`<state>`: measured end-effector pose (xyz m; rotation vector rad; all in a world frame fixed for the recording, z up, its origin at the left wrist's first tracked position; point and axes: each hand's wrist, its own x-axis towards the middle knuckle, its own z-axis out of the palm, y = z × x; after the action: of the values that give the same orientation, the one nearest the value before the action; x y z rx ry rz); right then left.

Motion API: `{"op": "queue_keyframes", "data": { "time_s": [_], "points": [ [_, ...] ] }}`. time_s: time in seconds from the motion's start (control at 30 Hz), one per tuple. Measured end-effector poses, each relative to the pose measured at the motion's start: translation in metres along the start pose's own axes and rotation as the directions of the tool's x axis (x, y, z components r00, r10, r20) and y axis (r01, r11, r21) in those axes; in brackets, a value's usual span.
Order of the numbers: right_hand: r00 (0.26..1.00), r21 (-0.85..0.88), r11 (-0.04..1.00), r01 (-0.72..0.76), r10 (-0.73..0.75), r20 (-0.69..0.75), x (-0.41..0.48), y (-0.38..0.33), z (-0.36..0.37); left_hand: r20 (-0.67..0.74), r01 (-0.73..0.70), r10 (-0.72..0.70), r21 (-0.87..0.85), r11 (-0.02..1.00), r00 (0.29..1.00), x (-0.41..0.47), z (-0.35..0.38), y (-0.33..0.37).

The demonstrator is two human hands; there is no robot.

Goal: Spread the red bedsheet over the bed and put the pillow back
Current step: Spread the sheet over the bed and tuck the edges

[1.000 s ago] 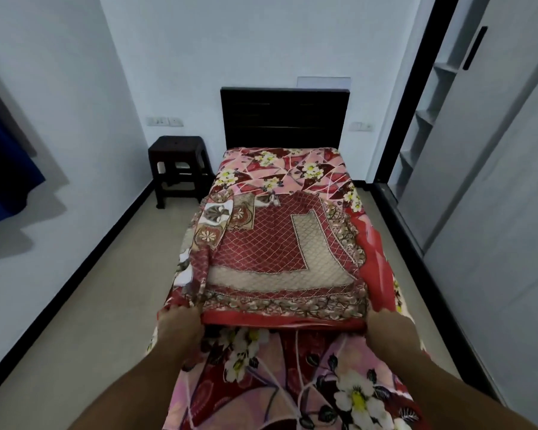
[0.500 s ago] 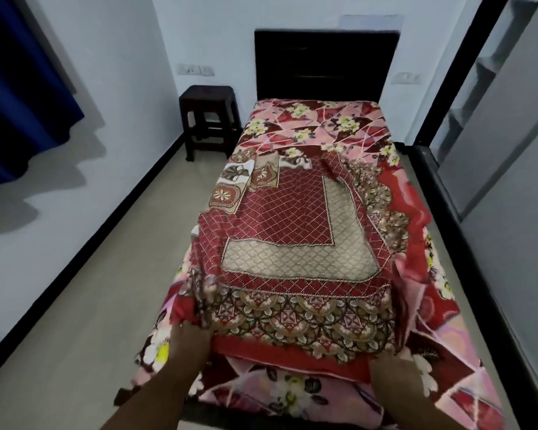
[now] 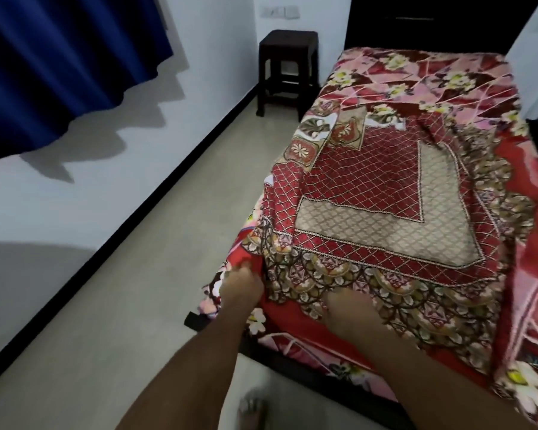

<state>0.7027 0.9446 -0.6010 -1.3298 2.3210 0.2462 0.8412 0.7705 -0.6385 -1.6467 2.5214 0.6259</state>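
The red bedsheet, with a lattice pattern and a beige centre panel, lies partly folded over the middle of the bed. Beneath it a pink floral cover shows at the head end and along the right side. At the bed's near left corner my left hand pinches the sheet's corner. My right hand rests on the sheet's scalloped border near the foot edge, with its fingers curled into the cloth. No pillow is in view.
A dark stool stands against the wall, left of the bed's head end. The dark headboard is at the top. A blue curtain hangs at the left over beige floor. My bare foot is by the bed's foot.
The view has swung left and down. My right hand has moved from the sheet's right corner toward the middle of the foot edge. My left hand still holds the left corner.
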Motion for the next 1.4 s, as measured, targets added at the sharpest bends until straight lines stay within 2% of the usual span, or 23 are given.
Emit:
{"op": "queue_keyframes", "data": {
  "time_s": [0.03,0.1,0.2,0.27,0.43,0.47,0.5,0.57,0.63,0.67,0.7,0.73,0.77,0.8,0.87,0.9,0.97,1.03,1.1,1.17,1.23,1.3,1.4],
  "points": [
    [0.996,0.005,0.997,0.077,-0.077,-0.053,0.01,-0.019,-0.004,-0.048,0.052,-0.055,-0.064,0.997,0.997,0.012,-0.001,-0.007],
    [0.978,0.033,0.984,0.177,-0.172,-0.122,0.034,-0.054,0.0,-0.058,0.137,-0.152,-0.205,0.969,0.987,0.04,-0.001,-0.02],
    [0.962,0.03,0.978,0.204,-0.195,-0.194,0.064,-0.088,0.007,0.034,0.208,-0.208,-0.299,0.931,0.978,0.091,0.006,-0.041],
    [0.961,0.049,0.979,0.199,-0.185,-0.206,0.088,-0.118,0.015,0.089,0.211,-0.192,-0.339,0.917,0.977,0.118,0.019,-0.052],
    [0.998,0.067,0.997,0.033,-0.029,-0.055,0.128,-0.148,0.044,0.19,0.114,-0.023,-0.487,0.866,0.982,0.155,0.048,-0.052],
    [0.998,0.084,0.996,0.005,0.0,-0.061,0.13,-0.152,0.046,0.215,0.132,-0.01,-0.561,0.817,0.977,0.158,0.047,-0.051],
    [0.997,0.099,0.995,-0.011,0.019,-0.076,0.133,-0.156,0.047,0.244,0.194,-0.037,-0.663,0.723,0.969,0.16,0.042,-0.055],
    [0.996,0.134,0.991,0.004,0.008,-0.093,0.139,-0.161,0.046,0.319,0.343,-0.128,-0.833,0.435,0.939,0.163,0.029,-0.073],
    [0.994,0.148,0.986,0.082,-0.071,-0.078,0.143,-0.164,0.041,0.451,0.469,-0.145,-0.873,0.136,0.881,0.159,0.018,-0.104],
    [0.99,0.147,0.98,0.131,-0.123,-0.063,0.145,-0.166,0.038,0.498,0.507,-0.137,-0.861,0.042,0.856,0.158,0.015,-0.119],
    [0.984,0.133,0.975,0.178,-0.174,-0.042,0.148,-0.167,0.035,0.525,0.528,-0.128,-0.849,-0.011,0.841,0.158,0.01,-0.131],
    [0.977,0.103,0.972,0.212,-0.212,-0.01,0.15,-0.168,0.032,0.535,0.536,-0.109,-0.844,-0.017,0.838,0.158,0.004,-0.14],
    [0.971,0.082,0.969,0.235,-0.237,0.024,0.152,-0.168,0.03,0.547,0.553,-0.097,-0.832,0.044,0.832,0.161,0.0,-0.145],
    [0.967,0.059,0.967,0.248,-0.251,0.049,0.154,-0.168,0.03,0.567,0.569,-0.054,-0.814,0.12,0.822,0.163,-0.004,-0.144],
    [0.961,0.001,0.963,0.269,-0.268,0.065,0.157,-0.171,0.031,0.616,0.583,-0.023,-0.734,0.348,0.788,0.168,-0.007,-0.136],
    [0.958,-0.026,0.96,0.28,-0.278,0.066,0.158,-0.175,0.032,0.614,0.578,-0.076,-0.684,0.444,0.785,0.168,-0.009,-0.132],
    [0.954,-0.072,0.952,0.298,-0.295,0.054,0.16,-0.183,0.038,0.575,0.561,-0.171,-0.617,0.552,0.8,0.172,-0.008,-0.128],
    [0.96,-0.048,0.959,0.281,-0.28,0.02,0.162,-0.192,0.041,0.659,0.612,-0.106,-0.609,0.504,0.744,0.171,-0.01,-0.129],
    [0.965,0.002,0.965,0.26,-0.26,-0.015,0.166,-0.198,0.041,0.694,0.654,-0.036,-0.658,0.373,0.719,0.17,-0.009,-0.138],
    [0.962,0.016,0.962,0.273,-0.273,-0.009,0.169,-0.2,0.041,0.669,0.658,-0.011,-0.726,0.2,0.743,0.169,-0.011,-0.148],
    [0.955,0.023,0.955,0.296,-0.296,-0.002,0.172,-0.2,0.042,0.654,0.648,0.028,-0.753,0.115,0.756,0.172,-0.015,-0.152],
    [0.942,0.011,0.942,0.336,-0.336,0.019,0.175,-0.198,0.042,0.673,0.653,0.082,-0.735,0.184,0.735,0.177,-0.021,-0.145],
    [0.924,-0.022,0.925,0.38,-0.379,0.048,0.177,-0.2,0.044,0.774,0.681,0.076,-0.595,0.427,0.628,0.183,-0.03,-0.135]
  ]
}}
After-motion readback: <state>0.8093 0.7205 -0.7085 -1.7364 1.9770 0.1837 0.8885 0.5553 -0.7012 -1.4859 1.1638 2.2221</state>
